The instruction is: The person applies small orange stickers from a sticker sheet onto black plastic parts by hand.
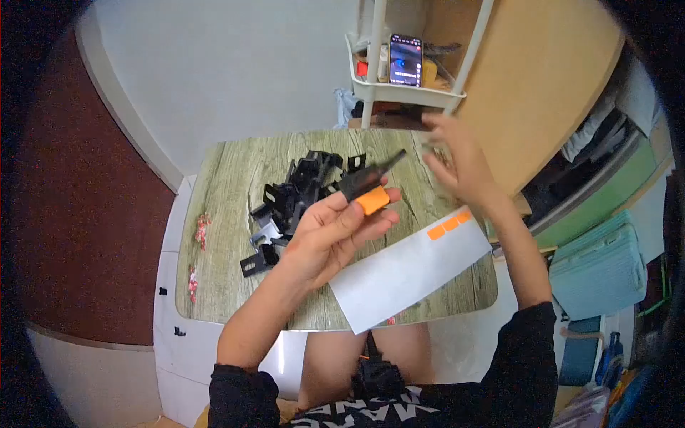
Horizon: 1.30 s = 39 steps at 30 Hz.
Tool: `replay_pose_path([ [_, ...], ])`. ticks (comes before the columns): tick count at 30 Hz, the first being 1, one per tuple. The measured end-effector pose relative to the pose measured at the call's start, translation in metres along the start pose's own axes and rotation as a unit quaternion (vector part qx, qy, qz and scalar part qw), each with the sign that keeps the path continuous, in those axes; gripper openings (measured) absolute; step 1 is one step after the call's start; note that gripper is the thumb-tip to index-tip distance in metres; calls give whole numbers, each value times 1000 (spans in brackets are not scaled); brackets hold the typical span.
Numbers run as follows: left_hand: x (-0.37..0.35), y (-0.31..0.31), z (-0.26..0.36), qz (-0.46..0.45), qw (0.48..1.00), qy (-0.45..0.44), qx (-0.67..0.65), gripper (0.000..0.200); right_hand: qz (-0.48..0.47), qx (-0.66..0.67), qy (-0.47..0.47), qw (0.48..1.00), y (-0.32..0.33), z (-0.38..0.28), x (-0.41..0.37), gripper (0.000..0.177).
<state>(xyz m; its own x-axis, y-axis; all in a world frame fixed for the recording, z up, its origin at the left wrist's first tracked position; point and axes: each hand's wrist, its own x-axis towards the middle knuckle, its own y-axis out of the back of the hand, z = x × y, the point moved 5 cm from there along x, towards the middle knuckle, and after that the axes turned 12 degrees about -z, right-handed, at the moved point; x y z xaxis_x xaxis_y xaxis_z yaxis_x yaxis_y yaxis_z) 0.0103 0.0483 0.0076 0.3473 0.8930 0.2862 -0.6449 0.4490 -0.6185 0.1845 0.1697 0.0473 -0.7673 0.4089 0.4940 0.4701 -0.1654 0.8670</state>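
Black sleeves [524, 357] frame the near edge of the view. Left hand [332, 232] is raised palm-up above the desk [228, 164], its fingers [371, 217] pinching a black plastic part [360, 180] that carries an orange block at its near end. The part's long axis runs from lower left to upper right, its thin tip aimed at the right hand [460, 167]. That hand hovers up and to the right, near but apart, motion-blurred, fingers spread. Whether it holds anything small I cannot tell. Under both hands lies a white paper sheet with orange stickers [407, 274]. Left of it sits a heap of loose black plastic pieces [296, 196], and behind stands a white shelf rack [410, 93].
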Motion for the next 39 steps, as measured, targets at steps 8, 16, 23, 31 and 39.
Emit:
replay_pose_path([
  [8, -1, -15, -21, -207, 978, 22, -24, 48, -46, 264, -43, 962, 25, -106, -69, 30],
  [16, -103, -69, -61, -285, 826, 55, 484, 45, 83, 327, -98, 936, 30, -95, -85, 13],
  [23, -184, -22, -143, -95, 642, 8, 761, 48, 40, 97, -25, 994, -47, -55, 1, 14],
  [31, -180, -39, -145, -52, 568, 27, 821, 50, -119, 222, -191, 949, -82, -9, 17, 21],
  [39, -155, -60, -72, -3, 776, 15, 631, 59, -59, 496, -179, 847, -1, -50, -43, 15],
])
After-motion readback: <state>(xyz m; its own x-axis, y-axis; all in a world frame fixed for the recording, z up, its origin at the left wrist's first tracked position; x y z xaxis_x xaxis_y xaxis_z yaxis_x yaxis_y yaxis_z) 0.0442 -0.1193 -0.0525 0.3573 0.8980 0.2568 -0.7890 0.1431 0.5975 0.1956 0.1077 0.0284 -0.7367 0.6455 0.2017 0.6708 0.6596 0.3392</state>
